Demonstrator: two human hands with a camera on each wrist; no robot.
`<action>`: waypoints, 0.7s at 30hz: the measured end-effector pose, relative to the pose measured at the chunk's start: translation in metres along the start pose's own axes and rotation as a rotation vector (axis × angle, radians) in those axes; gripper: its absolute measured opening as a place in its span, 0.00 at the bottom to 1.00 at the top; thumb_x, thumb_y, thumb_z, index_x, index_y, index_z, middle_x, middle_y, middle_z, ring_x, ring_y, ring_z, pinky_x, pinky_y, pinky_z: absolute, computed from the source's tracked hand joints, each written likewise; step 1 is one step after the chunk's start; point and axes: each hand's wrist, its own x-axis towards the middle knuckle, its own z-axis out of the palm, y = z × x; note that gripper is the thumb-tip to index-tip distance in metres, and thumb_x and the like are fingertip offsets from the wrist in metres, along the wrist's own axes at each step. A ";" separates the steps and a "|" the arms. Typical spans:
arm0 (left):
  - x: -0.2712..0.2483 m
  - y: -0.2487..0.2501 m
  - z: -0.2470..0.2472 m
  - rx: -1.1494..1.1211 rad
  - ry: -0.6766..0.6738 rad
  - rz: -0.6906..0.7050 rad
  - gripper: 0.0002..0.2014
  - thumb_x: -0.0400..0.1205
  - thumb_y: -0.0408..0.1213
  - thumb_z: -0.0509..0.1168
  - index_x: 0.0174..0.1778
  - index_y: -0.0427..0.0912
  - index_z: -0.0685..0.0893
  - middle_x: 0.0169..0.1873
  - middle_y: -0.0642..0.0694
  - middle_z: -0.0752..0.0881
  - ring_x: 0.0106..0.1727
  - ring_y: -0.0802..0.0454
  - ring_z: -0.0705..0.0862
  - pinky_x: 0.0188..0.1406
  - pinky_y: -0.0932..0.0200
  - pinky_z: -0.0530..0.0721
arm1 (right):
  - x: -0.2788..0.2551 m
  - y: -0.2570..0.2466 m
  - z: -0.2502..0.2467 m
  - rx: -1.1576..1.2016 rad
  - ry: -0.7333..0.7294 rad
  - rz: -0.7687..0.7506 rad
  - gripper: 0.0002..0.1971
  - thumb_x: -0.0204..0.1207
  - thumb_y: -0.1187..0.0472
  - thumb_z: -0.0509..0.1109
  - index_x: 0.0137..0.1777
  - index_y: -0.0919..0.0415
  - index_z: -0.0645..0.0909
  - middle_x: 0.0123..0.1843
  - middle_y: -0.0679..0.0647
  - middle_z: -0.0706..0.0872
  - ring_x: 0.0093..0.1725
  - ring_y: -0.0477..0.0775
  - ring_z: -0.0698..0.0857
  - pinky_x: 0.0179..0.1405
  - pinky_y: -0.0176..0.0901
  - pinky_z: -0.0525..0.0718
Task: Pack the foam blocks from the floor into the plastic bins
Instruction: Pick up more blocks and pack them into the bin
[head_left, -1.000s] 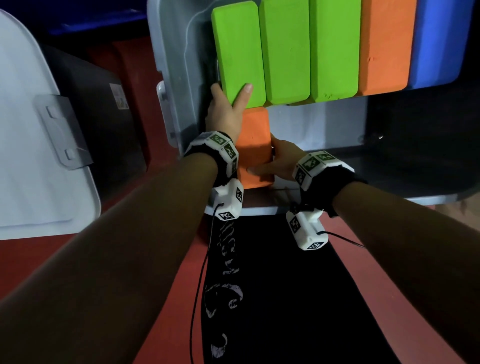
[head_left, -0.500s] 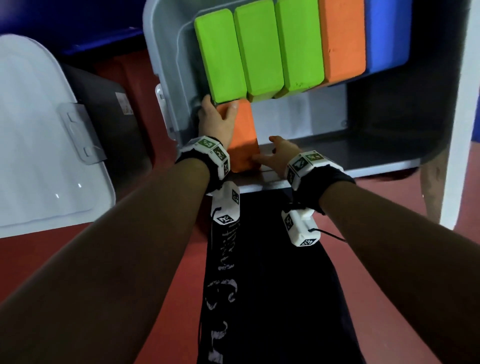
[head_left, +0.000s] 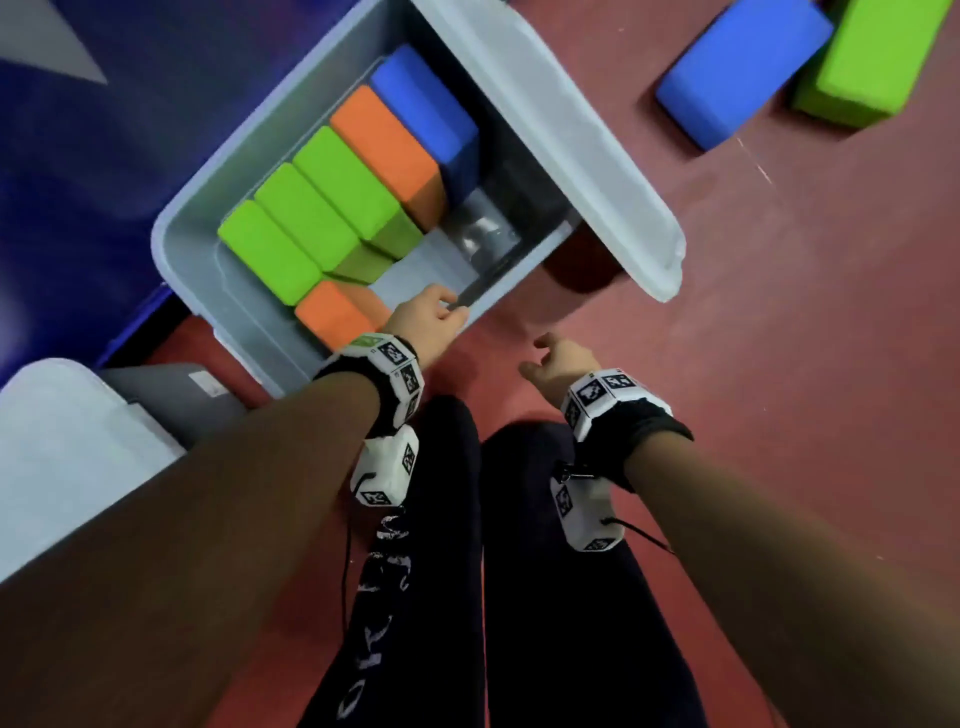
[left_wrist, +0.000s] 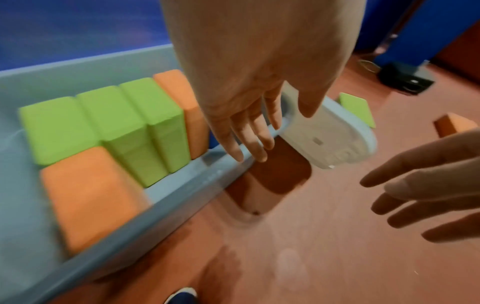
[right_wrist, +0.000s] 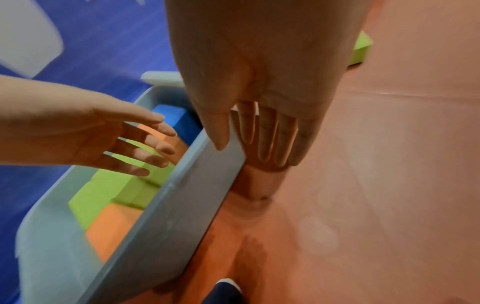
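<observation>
A reddish-brown floor fills most of the head view, and beyond it lies a dark blue mat. The person's legs in dark trousers with white lettering down the left leg stretch forward along the floor. A dark shoe toe shows at the bottom of the left wrist view. In the far right corner of that view a small black box with a cable sits on the floor beside a blue wall.

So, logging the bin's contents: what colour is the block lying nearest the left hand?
Orange foam block, best seen in the left wrist view.
</observation>
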 end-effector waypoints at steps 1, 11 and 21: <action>-0.004 0.018 0.012 0.038 -0.028 0.027 0.16 0.83 0.43 0.64 0.63 0.41 0.80 0.57 0.40 0.86 0.60 0.43 0.83 0.60 0.56 0.77 | -0.004 0.021 -0.007 0.042 0.020 0.040 0.25 0.77 0.53 0.68 0.73 0.57 0.72 0.67 0.60 0.82 0.67 0.62 0.80 0.64 0.44 0.75; -0.070 0.194 0.240 0.467 -0.263 0.291 0.18 0.83 0.46 0.63 0.68 0.44 0.77 0.58 0.45 0.85 0.60 0.47 0.82 0.57 0.61 0.73 | -0.067 0.286 -0.081 0.360 0.163 0.238 0.25 0.77 0.52 0.68 0.73 0.56 0.73 0.66 0.58 0.83 0.65 0.61 0.81 0.61 0.43 0.77; -0.164 0.375 0.489 0.699 -0.438 0.532 0.20 0.84 0.45 0.63 0.70 0.41 0.75 0.59 0.42 0.84 0.61 0.44 0.81 0.58 0.59 0.74 | -0.159 0.543 -0.160 0.614 0.255 0.401 0.25 0.78 0.53 0.68 0.74 0.58 0.71 0.68 0.59 0.81 0.67 0.61 0.79 0.64 0.43 0.75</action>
